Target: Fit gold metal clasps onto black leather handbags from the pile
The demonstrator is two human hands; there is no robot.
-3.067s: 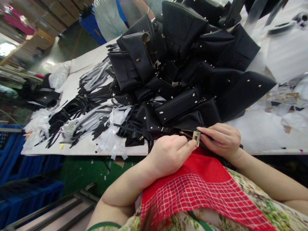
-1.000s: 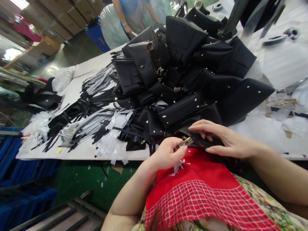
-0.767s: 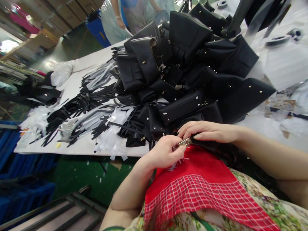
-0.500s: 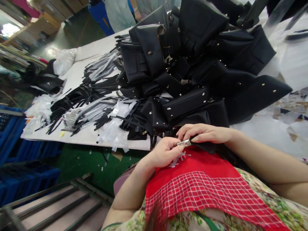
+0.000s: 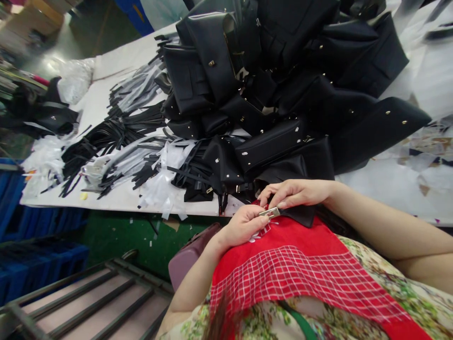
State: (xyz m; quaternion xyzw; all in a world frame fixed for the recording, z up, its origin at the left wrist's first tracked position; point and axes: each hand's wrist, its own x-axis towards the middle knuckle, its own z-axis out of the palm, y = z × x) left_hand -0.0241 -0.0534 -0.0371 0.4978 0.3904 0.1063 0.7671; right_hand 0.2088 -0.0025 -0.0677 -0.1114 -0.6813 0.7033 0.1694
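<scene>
Just below the near edge of the black handbag heap (image 5: 269, 146), a metal clasp plate (image 5: 269, 213) is held above the red apron (image 5: 276, 245). Its left end is pinched by the left hand (image 5: 244, 225), thumb below and fingers curled closed. Its other end is touched by the bent fingers of the right hand (image 5: 299, 192), only slightly apart; whether anything is gripped there cannot be told. Beside the plate, below the right hand, a black leather flap (image 5: 302, 216) is seen lying over the apron.

Left of the heap, black straps (image 5: 122, 131) are spread in bundles across the white table (image 5: 123, 59); between them and the near table edge, white plastic scraps (image 5: 161, 191) are strewn. Beyond the straps, at the table's far-left side, a clear plastic bag (image 5: 75, 81) is crumpled. Below and left of the heap, a slatted metal rack (image 5: 87, 307) and blue pallets (image 5: 42, 262) are noted.
</scene>
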